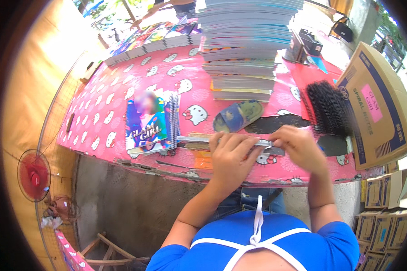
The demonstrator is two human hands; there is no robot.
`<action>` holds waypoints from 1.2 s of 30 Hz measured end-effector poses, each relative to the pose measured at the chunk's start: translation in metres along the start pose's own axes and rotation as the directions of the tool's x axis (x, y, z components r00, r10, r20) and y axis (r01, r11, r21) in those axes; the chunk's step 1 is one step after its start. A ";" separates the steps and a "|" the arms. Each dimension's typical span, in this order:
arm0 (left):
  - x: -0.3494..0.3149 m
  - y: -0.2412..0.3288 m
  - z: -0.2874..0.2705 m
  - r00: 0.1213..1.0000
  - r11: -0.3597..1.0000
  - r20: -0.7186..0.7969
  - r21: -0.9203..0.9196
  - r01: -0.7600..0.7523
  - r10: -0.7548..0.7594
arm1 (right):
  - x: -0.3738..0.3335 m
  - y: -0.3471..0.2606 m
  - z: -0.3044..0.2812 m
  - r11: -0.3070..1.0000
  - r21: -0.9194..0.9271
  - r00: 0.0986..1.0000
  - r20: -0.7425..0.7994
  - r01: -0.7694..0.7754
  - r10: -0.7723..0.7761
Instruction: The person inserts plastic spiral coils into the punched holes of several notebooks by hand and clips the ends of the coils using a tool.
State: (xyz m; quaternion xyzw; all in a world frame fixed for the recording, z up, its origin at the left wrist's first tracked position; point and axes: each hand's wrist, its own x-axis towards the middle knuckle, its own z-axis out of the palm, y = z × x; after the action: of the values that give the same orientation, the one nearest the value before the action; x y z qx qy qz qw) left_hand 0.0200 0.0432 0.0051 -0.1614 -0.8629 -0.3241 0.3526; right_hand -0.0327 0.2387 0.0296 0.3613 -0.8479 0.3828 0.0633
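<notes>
My left hand [230,156] is closed on a thin notebook [193,139] held edge-up near the table's front edge, its pale edge running left to right. At the notebook's right end, the fingertips of my right hand [298,147] are pinched together. What they hold is too small to make out. Just beyond my hands lies a blue and olive slipper [237,115]. To the left rests a small pile of spiral notebooks [145,122] with a colourful cover on top.
A tall stack of unbound notebooks [246,54] rises beyond the slipper. Black spiral coils [326,108] lie at the right beside an open cardboard box [377,108]. More notebooks [153,40] line the far left of the pink patterned table [117,106]. A red fan [34,175] stands left.
</notes>
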 end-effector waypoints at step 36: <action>0.002 -0.015 -0.004 0.995 0.997 -0.071 -0.034 0.063 -0.065 | 0.027 0.083 -0.001 0.902 0.403 0.978 0.189 -0.156 0.084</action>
State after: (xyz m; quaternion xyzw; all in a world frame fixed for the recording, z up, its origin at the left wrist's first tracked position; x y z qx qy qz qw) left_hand 0.0134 0.0296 0.0024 -0.1276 -0.8491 -0.3545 0.3702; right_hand -0.1073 0.2615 -0.0096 0.3441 -0.7699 0.5261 -0.1098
